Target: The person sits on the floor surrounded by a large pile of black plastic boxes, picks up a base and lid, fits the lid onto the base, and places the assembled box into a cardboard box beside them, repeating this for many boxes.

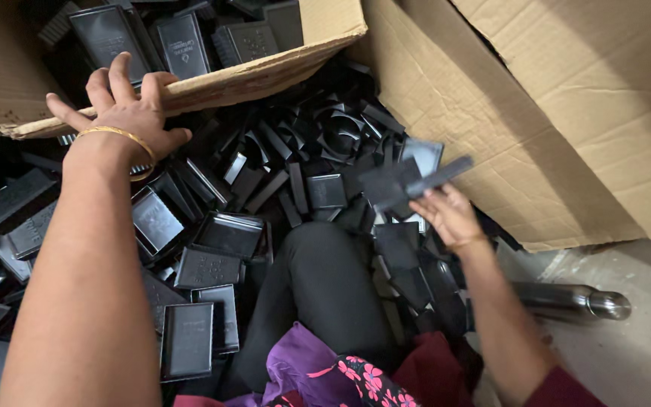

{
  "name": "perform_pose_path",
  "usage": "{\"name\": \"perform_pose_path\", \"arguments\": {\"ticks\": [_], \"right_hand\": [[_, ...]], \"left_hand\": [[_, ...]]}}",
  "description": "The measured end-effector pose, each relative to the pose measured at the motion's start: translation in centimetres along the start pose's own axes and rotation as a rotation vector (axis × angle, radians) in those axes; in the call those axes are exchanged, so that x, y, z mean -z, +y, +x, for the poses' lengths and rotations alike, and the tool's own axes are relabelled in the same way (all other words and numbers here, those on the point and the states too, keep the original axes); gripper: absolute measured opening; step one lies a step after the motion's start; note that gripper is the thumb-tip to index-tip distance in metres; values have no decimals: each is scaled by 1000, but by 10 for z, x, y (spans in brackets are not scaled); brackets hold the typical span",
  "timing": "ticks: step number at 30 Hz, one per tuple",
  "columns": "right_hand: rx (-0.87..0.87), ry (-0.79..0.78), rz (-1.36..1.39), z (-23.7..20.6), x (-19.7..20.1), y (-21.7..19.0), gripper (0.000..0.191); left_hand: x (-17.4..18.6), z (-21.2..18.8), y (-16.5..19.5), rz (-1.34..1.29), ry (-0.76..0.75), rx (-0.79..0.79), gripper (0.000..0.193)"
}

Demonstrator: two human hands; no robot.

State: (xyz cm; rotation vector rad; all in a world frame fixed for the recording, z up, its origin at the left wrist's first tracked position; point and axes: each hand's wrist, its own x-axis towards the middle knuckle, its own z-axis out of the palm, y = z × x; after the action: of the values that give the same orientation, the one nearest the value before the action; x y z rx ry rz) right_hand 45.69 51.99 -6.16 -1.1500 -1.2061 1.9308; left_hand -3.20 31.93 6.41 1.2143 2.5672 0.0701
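Now the left hand [126,113] spreads flat on the cardboard box rim [212,79], bracing, while the right hand [450,215] pinches a black plastic lid [401,183] clear above the heap of black trays [212,234].

Black plastic trays [229,234], brown cardboard box [265,71], floral purple cloth [318,373]

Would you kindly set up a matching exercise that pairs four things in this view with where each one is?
Things:
1. left hand
2. right hand
3. steel bottle
4. bangle

Places:
A. lying on the grey floor at the right
B. around the left wrist
C. resting on the edge of the cardboard box
D. holding a flat black plastic piece above the pile

Pairs: 1-C, 2-D, 3-A, 4-B
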Motion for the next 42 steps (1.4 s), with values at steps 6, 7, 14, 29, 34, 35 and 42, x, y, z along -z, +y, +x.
{"name": "perform_pose_path", "arguments": {"ticks": [6, 7, 14, 29, 34, 35, 42], "right_hand": [[31, 52, -239, -13, 14, 7, 42], [17, 75, -301, -16, 13, 17, 40], [-99, 154, -588, -33, -26, 81, 30], [-165, 638, -858, -24, 97, 29, 62], [-26, 338, -195, -1, 14, 47, 78], [-86, 374, -120, 1, -8, 48, 75], [58, -28, -88, 21, -123, 26, 71]], "left_hand": [[1, 0, 1, 5, -2, -2, 88], [1, 0, 1, 3, 5, -4, 89], [2, -2, 2, 11, -1, 1, 87], [1, 0, -3, 12, 16, -18, 88], [-3, 2, -6, 28, 56, -14, 90], [-4, 2, -6, 29, 44, -14, 89], [-5, 4, -8, 19, 49, -8, 89]]}}
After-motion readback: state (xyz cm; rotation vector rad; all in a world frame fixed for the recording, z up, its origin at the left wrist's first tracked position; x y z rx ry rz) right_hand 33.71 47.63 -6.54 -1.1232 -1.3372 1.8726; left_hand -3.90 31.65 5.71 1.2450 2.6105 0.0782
